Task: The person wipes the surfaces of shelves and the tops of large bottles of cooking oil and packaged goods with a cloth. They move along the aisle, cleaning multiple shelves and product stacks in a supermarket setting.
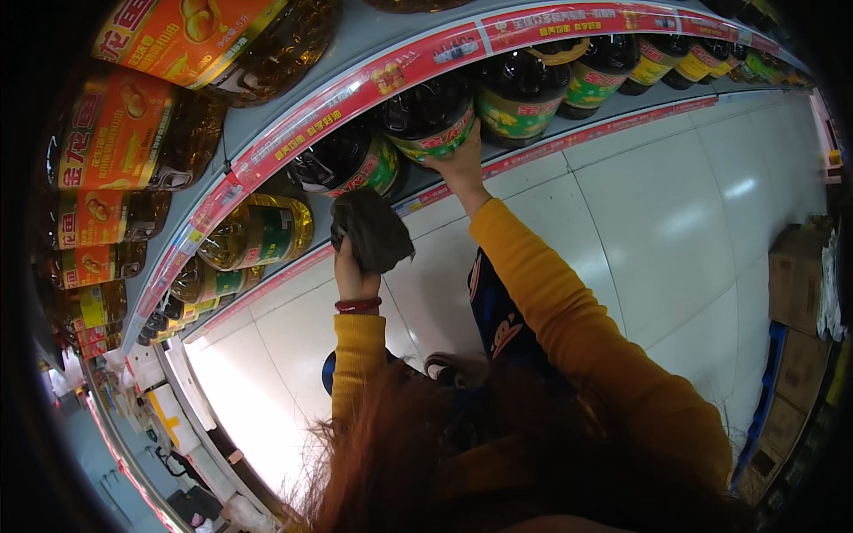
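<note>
My left hand [356,276], with a red band at the wrist, holds a bunched dark grey cloth [373,233] in front of the lower shelf. My right hand [460,163] is on the front of a dark cooking oil bottle [430,113] with a green label, its fingers against the lower side. Left of it, close behind the cloth, stands a similar dark bottle [346,160]. To the right is another green-labelled bottle [523,96] with a yellow handle. Part of my right fingers is hidden against the bottle.
A curved shelf edge with a red printed strip [320,126] runs above the lower bottles. Large oil bottles with orange labels [113,133] stand on the upper shelf. Golden oil bottles [256,230] are at the lower left. Cardboard boxes [796,286] stand at the far right on the tiled floor.
</note>
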{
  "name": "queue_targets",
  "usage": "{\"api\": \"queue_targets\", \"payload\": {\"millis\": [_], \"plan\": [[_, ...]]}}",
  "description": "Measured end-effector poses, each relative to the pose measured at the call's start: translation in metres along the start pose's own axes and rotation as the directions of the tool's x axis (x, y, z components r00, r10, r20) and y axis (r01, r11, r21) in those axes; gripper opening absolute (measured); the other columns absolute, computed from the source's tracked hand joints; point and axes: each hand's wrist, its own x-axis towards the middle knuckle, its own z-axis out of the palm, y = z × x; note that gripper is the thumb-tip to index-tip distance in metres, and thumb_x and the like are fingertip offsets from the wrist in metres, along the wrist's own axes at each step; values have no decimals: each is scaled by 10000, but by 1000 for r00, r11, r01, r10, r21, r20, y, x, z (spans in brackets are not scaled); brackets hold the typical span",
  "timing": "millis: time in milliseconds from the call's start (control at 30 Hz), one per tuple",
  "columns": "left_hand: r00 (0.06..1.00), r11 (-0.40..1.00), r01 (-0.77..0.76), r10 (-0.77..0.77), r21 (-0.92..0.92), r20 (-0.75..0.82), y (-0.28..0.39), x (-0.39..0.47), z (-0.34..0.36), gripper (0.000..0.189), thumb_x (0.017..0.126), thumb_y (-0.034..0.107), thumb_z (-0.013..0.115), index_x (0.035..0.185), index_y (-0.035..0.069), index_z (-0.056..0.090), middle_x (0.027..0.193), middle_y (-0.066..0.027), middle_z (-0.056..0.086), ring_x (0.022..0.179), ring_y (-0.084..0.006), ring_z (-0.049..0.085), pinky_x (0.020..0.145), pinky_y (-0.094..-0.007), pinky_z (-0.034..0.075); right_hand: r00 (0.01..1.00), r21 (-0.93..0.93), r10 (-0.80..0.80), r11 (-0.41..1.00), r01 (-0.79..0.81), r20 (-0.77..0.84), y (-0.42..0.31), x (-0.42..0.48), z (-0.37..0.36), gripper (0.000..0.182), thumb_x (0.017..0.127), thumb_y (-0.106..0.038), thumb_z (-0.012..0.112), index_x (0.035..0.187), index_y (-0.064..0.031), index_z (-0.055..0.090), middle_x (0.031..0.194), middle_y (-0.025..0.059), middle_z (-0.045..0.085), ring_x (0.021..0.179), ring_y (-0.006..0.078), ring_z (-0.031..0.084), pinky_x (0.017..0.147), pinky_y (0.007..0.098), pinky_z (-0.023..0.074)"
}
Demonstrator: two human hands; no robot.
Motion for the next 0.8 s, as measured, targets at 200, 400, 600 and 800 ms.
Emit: {"api": "queue_targets", "payload": {"millis": [200, 400, 600, 800], "plan": [[990, 991, -130, 131, -16, 43, -8, 11, -19, 417, 885, 84, 504, 1295, 70, 428, 1252, -105, 512, 1139, -260, 509, 987, -409, 414, 994, 453, 25, 889, -71, 107, -3, -14, 5, 1076, 603, 60, 747, 1437, -47, 75, 1388, 124, 299, 1210, 235, 400, 941, 357, 404], [899, 832, -344, 426, 434, -104, 26, -42, -9, 444, 827, 14, 552, 1263, 49, 473, 1183, -77, 556, 1092, -202, 529, 943, -310, 425, 476, 185, 392, 587, -788, 787, -97, -114, 9, 903, 732, 99, 588, 1470, -169, 141, 1404, 142, 318, 1248, 242, 385, 931, 312, 420], [958, 809, -153, 262, 568, -116, 88, -101, -16, 432, 852, 139, 580, 1264, 49, 486, 1161, -81, 570, 1094, -165, 512, 930, -284, 411, 280, 184, 75, 589, -787, 957, -116, -168, 63, 764, 735, 136, 541, 1416, -80, 269, 1372, 117, 365, 1242, 217, 397, 989, 310, 386], [647, 570, -276, 706, 774, -289, 130, -135, -96, 343, 887, 186, 551, 1203, 52, 549, 1149, -87, 575, 1057, -171, 521, 943, -287, 386, 595, 327, -54, 873, -361, 802, -171, -172, 116, 473, 731, 51, 609, 1184, -40, 507, 1156, 96, 531, 1119, 223, 489, 985, 335, 368]]}}
